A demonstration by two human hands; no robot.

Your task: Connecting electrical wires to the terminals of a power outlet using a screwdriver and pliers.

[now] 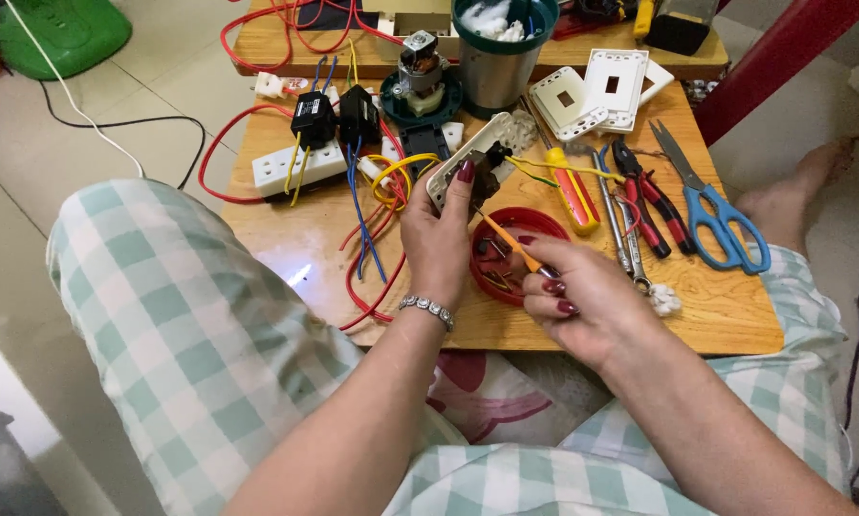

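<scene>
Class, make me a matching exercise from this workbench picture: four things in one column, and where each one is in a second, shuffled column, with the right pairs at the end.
Things:
1. scissors
2. red dish
3. socket housing
4. orange screwdriver

Places:
A. held in the left hand
B. on the table's right side, beside the pliers
C. held in the right hand
D. on the table, under and between the two hands

Pairs: 1-B, 2-D, 3-A, 4-C
</scene>
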